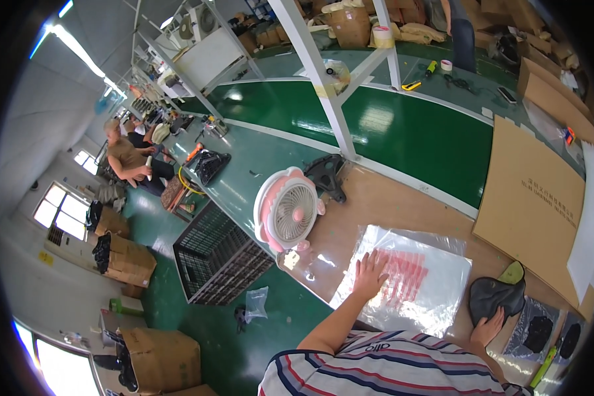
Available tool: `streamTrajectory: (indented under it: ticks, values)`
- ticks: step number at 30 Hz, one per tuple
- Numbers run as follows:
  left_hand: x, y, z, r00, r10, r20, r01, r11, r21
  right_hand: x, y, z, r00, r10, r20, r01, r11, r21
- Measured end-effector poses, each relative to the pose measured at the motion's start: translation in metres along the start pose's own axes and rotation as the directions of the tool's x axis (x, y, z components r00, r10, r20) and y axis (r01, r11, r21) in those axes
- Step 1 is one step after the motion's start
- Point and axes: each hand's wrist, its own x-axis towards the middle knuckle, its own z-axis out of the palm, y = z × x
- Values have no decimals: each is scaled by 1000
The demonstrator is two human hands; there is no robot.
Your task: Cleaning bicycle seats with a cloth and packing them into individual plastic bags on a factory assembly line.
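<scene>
My left hand [369, 274] lies flat, fingers spread, on a stack of clear plastic bags [442, 284] with red print, on the brown-topped bench in front of me. To the right, my right hand [487, 327] rests its outstretched fingers on the lower edge of a soft black piece [492, 298]. A yellow-green patch shows at that piece's top; its exact kind I cannot make out. Just right of it lies a clear bag with a black item [538, 333] inside. The thumb of my right hand is hard to see.
A pink-and-white fan [288, 210] stands left of the bags, beside a black moulded part [325, 177]. Cardboard [531, 204] leans at the right. Beyond runs a green conveyor [402, 125] with a white post [317, 79]. A black crate [221, 257] sits left; a person [129, 158] sits farther off.
</scene>
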Motion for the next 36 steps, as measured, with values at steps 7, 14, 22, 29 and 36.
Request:
streamTrajectory:
  ticks: [7, 14, 22, 29, 36]
  values:
    - [5, -3, -4, 998, -63, -8, 63, 998, -17, 1, -1, 0, 1000, 10, 2, -10, 1000, 3]
    - [11, -13, -9, 988, -109, -109, 92, 984, -153, 0, 2, 1, 1000, 1, -7, -1, 1000, -1]
    - [25, -40, -18, 979, -157, -134, 117, 957, -266, 0, -3, -1, 1000, 18, 6, -18, 1000, -20]
    - [27, -8, -42, 927, -157, -341, 144, 988, -63, -1, -1, 0, 1000, 31, 2, -31, 1000, -5]
    - [23, 6, -26, 956, 256, -141, -290, 891, -350, -1, -4, -2, 1000, 21, 1, -21, 1000, -16]
